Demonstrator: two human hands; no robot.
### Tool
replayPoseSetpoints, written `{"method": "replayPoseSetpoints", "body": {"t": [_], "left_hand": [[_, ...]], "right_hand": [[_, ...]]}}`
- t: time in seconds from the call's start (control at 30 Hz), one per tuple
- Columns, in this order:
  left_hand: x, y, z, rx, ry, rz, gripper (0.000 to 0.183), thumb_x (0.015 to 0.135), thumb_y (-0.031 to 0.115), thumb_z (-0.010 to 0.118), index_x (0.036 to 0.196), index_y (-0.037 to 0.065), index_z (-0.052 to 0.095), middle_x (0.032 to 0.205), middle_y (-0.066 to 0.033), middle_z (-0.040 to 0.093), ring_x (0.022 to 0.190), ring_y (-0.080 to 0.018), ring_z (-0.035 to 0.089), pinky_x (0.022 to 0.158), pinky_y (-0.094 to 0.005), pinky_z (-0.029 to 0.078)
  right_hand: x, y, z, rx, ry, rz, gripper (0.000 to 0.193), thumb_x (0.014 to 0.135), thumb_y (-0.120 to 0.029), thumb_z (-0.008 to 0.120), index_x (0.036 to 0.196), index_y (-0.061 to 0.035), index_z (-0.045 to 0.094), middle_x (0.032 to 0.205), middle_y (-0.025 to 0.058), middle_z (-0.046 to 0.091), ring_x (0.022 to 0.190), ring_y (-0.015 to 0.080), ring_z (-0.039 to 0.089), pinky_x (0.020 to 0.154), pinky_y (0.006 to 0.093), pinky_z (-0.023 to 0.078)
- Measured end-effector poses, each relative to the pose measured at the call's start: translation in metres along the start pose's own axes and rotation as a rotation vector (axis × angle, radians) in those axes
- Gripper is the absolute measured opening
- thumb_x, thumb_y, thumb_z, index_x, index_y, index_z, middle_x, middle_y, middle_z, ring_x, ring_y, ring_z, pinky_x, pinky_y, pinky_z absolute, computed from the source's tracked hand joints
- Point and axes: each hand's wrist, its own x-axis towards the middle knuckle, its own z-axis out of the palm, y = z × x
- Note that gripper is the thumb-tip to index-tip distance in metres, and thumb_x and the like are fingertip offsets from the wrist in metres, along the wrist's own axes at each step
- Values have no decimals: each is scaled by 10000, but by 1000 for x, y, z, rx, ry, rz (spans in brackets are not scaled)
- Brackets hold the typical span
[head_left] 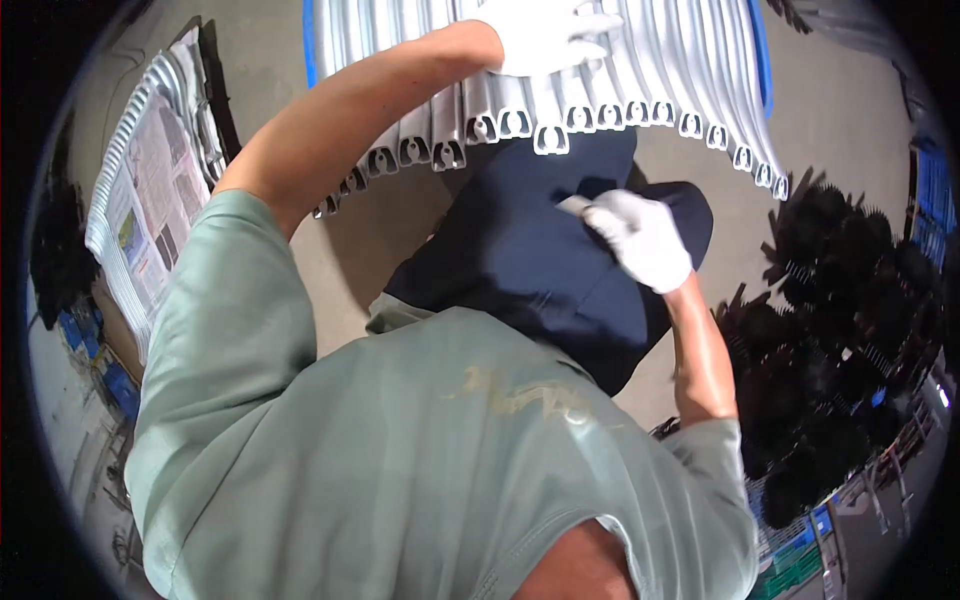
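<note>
while the left hand (548, 38) lies spread across the silver bars (690, 60), the right hand (645, 240), well apart, grips a pale strip (573, 205) above dark trousers (500, 235).

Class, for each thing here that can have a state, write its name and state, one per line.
Left hand: gloved, fingers spread over metal profiles
Right hand: gloved, closed on a small pale piece
Metal profiles: side by side, ends uneven
Newspaper: spread over ridged lengths
Shirt: stained
Black parts: massed together

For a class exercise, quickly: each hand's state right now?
Left gloved hand: open, over the silver metal profiles.
Right gloved hand: closed on a small pale flat piece.
</note>
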Motion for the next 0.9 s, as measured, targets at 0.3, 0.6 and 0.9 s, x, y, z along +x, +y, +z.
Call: {"method": "replayPoseSetpoints", "body": {"t": [0.3, 0.6, 0.9], "left_hand": [[29, -65, 39, 213, -50, 293, 721, 1014, 618, 153, 1559, 162, 280, 1612, -98, 271, 1499, -293, 207, 1205, -579, 131], [6, -13, 13, -1276, -45, -81, 692, 1018, 568, 271, 1561, 140, 270, 1633, -106, 211, 1507, -311, 164, 1221, -542, 120], [-17, -66, 17, 707, 207, 257, 538, 1017, 478, 414, 1496, 234, 414, 1530, -71, 416, 1297, -284, 531, 1129, -430, 430]], "right_hand": [[24, -10, 22, 29, 195, 67, 191, 976, -162, 615, 902, 4, 672, 702, 27, 572, 607, 124, 476, 593, 255, 408], [13, 2, 23, -113, -18, -107, 183, 979, -159, 616, 883, -8, 654, 702, 6, 569, 603, 104, 472, 583, 227, 391], [-1, -9, 26, 326, 156, 286, 147, 967, -151, 619, 923, -18, 663, 736, 15, 612, 621, 108, 537, 599, 198, 418]]}}
